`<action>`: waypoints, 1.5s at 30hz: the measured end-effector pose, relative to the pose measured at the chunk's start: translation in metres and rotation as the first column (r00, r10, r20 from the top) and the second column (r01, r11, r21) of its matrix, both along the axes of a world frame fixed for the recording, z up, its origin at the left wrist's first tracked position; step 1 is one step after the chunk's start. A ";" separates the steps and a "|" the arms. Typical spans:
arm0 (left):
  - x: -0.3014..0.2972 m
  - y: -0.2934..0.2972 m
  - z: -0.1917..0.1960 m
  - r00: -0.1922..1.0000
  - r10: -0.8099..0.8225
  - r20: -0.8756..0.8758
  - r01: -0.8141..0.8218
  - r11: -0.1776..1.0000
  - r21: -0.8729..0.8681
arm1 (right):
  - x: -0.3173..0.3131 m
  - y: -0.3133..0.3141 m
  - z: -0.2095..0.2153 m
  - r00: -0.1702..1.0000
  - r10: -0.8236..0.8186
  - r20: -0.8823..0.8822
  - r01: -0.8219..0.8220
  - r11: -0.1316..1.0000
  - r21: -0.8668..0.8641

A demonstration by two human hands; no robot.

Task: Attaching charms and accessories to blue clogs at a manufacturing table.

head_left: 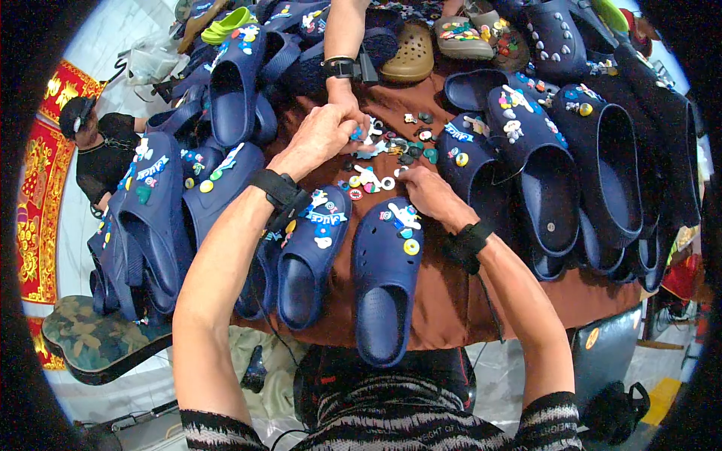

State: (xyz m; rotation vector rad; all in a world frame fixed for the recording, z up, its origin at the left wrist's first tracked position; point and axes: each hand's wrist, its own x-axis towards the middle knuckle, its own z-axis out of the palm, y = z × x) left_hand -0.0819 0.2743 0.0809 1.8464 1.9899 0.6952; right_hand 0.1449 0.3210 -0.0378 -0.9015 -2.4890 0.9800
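Observation:
My left hand (316, 137) reaches over the heap of small shoe charms (410, 146) at the table's middle, its fingers closed beside another person's hand (344, 98). What it pinches, if anything, is hidden. On the right, my right hand (435, 197) has its fingers bent together at the heap's near edge, next to a white ring-shaped charm (388, 183). Whether a charm is between those fingertips does not show. Just below lies a navy clog (385, 301) with a few charms on its upper. Left of it sits a similar navy clog (312, 259) with a blue-and-white lettered charm.
Decorated navy clogs (543, 177) crowd the right side, with more clogs (159, 225) stacked at left. A brown clog (408, 56) stands at the back. The brown tablecloth (459, 316) hangs over the near edge. A camouflage stool (98, 331) is at lower left; another person (105, 158) is beyond.

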 end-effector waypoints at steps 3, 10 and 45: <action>-0.005 0.003 -0.001 0.998 0.000 -0.057 0.000 1.000 -0.004 | -0.002 -0.001 -0.001 0.999 -0.024 -0.038 0.025 1.000 0.011; -0.017 0.008 0.006 0.977 0.105 -0.184 -0.080 0.987 0.138 | -0.001 -0.001 -0.001 1.000 -0.023 0.011 0.024 0.984 -0.178; 0.003 -0.055 -0.022 0.853 -0.292 -0.433 0.193 0.947 -0.257 | -0.015 0.055 0.019 1.000 0.010 -0.023 -0.009 1.000 0.021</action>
